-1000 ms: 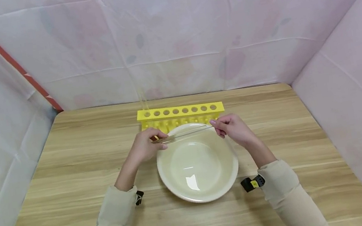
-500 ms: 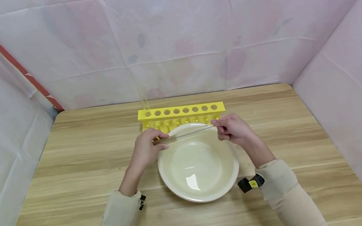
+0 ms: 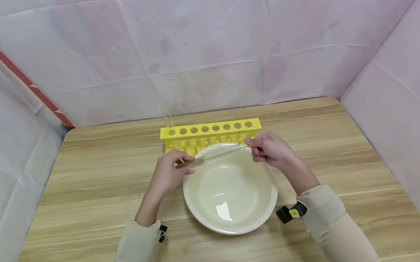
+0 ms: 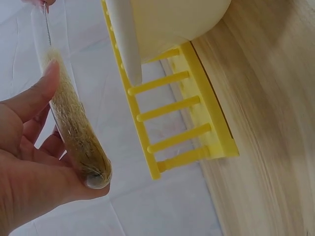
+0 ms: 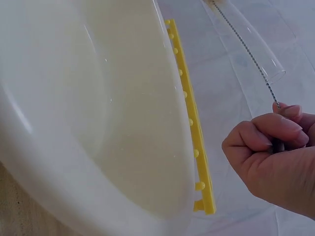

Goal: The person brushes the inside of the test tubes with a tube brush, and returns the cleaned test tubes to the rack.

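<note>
My left hand (image 4: 34, 142) grips a clear glass test tube (image 4: 74, 88) around its closed end, thumb on one side and fingers behind. Inside that end sit the tan bristles of a test tube brush (image 4: 81, 130). The brush's twisted wire (image 5: 246, 49) runs out through the tube's open mouth. My right hand (image 5: 275, 152) pinches the wire just past the mouth, fingers curled. In the head view, both hands hold tube and brush nearly level above the far rim of a cream basin (image 3: 235, 231), the left hand at its left and the right hand at its right.
A yellow test tube rack (image 3: 209, 129) with a row of holes stands behind the basin. Another clear test tube (image 3: 168, 119) stands upright in its leftmost hole. Water appears to fill the basin's bottom. Fabric walls (image 3: 198, 35) enclose the wooden table (image 3: 99, 191) at back and sides.
The right hand's fingers have curled in more around the wire since a second ago. Otherwise the tube, brush and left hand have barely shifted.
</note>
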`<state>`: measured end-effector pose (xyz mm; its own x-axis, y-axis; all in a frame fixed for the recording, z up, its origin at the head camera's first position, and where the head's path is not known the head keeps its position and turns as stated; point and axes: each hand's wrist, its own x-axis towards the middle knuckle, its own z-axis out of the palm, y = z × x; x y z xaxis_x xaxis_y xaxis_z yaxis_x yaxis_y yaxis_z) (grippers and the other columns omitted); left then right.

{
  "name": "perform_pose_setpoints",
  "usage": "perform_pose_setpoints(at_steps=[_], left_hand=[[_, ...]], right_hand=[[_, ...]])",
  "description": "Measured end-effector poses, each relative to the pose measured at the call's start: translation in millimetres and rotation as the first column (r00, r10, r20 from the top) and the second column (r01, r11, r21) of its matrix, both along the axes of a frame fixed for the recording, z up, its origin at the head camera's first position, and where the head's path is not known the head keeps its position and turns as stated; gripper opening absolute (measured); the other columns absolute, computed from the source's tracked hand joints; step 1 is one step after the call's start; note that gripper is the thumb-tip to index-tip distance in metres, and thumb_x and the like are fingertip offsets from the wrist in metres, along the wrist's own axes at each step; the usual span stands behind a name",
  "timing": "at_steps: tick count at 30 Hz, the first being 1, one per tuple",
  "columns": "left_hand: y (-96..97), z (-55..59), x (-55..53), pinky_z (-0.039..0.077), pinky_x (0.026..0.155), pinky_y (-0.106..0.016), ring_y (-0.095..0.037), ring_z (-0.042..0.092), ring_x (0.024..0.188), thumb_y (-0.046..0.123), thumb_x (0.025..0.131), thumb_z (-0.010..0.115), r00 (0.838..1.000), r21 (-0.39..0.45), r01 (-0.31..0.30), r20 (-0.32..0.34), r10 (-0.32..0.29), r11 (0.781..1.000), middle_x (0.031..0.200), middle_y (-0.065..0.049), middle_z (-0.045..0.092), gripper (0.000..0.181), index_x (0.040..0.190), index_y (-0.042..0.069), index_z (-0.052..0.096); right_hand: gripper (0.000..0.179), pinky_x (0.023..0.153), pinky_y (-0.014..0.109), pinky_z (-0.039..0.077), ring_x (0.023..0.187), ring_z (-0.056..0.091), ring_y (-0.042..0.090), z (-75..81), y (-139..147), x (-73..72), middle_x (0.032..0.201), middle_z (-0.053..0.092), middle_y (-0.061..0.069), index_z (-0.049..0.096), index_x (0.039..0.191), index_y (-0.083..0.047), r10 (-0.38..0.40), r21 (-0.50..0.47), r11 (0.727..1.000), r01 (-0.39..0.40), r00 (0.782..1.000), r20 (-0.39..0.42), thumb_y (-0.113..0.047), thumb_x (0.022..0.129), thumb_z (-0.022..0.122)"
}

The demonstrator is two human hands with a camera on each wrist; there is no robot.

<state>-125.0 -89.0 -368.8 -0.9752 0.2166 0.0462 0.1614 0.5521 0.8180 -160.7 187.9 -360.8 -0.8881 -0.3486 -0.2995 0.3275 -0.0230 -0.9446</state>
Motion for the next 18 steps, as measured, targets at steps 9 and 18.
perform_pose_setpoints(at_steps=[9, 18], left_hand=[[-3.1, 1.1, -3.1, 0.048, 0.072, -0.033, -0.022, 0.056, 0.083, 0.003, 0.073, 0.074, 0.999, 0.011, -0.002, 0.036, 0.001, 1.0, 0.091, -0.006, 0.063, 0.019, 0.092, 0.005, 0.069], [-7.5, 1.1, -6.4, 0.047, 0.073, -0.034, -0.023, 0.056, 0.083, 0.002, 0.073, 0.074, 0.999, 0.04, 0.009, 0.052, -0.011, 0.999, 0.088, -0.007, 0.064, 0.018, 0.09, 0.004, 0.069]], right_hand=[[0.043, 0.047, 0.024, 0.033, 0.047, 0.034, 0.013, -0.5, -1.8, -0.5, 0.053, 0.04, 0.004, 0.045, 0.052, 0.0, 0.008, 0.139, 0.99, 0.014, 0.988, -0.154, -0.006, 0.094, 0.048], [0.041, 0.055, 0.026, 0.037, 0.052, 0.039, 0.024, -1.5, -1.8, -0.5, 0.054, 0.041, 0.006, 0.05, 0.056, 0.009, 0.103, 0.336, 0.941, 0.029, 0.924, -0.368, -0.011, 0.093, 0.053]])
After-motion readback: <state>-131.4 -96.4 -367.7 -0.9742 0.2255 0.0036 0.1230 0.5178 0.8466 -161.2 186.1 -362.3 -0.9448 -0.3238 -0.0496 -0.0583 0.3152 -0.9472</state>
